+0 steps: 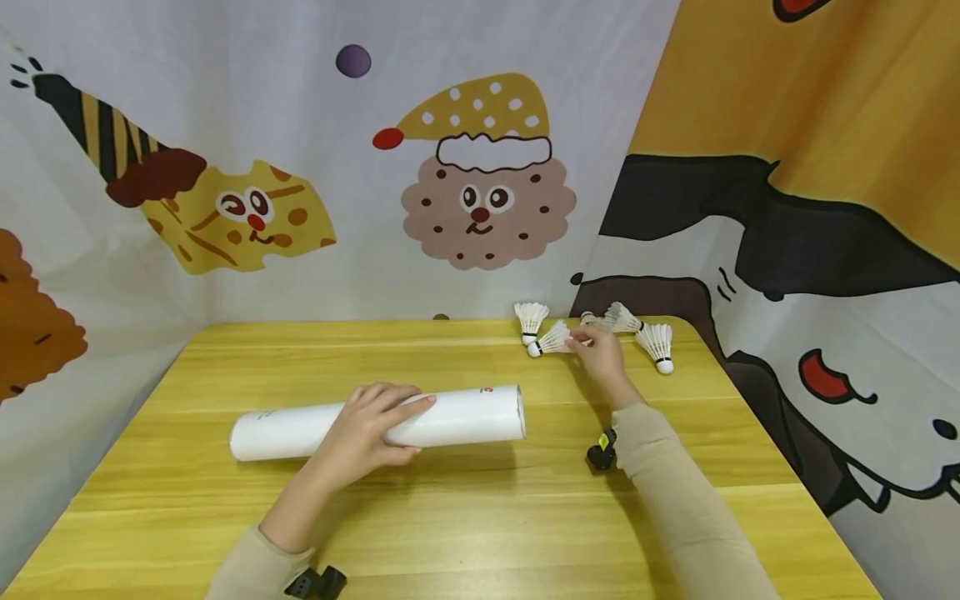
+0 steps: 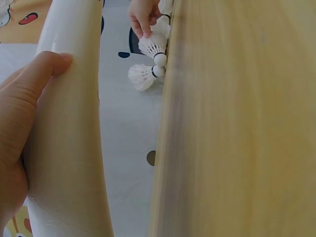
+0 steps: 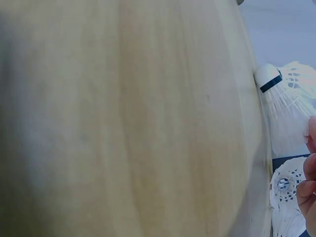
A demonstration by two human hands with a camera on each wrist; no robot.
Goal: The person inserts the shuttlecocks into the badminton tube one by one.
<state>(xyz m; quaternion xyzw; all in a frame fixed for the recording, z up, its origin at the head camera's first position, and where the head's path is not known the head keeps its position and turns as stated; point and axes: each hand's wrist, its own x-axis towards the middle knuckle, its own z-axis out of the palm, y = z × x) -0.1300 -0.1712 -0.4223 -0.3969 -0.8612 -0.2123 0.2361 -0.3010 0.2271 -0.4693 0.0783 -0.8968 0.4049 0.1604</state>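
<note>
- The left hand (image 1: 367,429) grips a long white tube (image 1: 465,417) near its middle, with fingers laid over the top and the thumb on the near side.
- The tube lies crosswise in front of the person, over the middle of the wooden table (image 1: 480,533), with a small red mark near its right end.
- The right hand (image 1: 603,358) reaches to the far edge of the table, where its thumb and finger pinch the feather rim of a shuttlecock (image 1: 553,339).
- That shuttlecock rests on the table with its cork toward the left.
- Just beside it, an upright shuttlecock (image 1: 532,317) stands cork down.
- Right of these, more shuttlecocks lie close together, one partly hidden behind the right hand; the rightmost shuttlecock (image 1: 656,343) has its cork toward the person.
- Beyond the table hangs a curtain (image 1: 300,108) printed with cartoon figures.
- Both arms wear beige sleeves (image 1: 690,508), with a small black device at each wrist.
</note>
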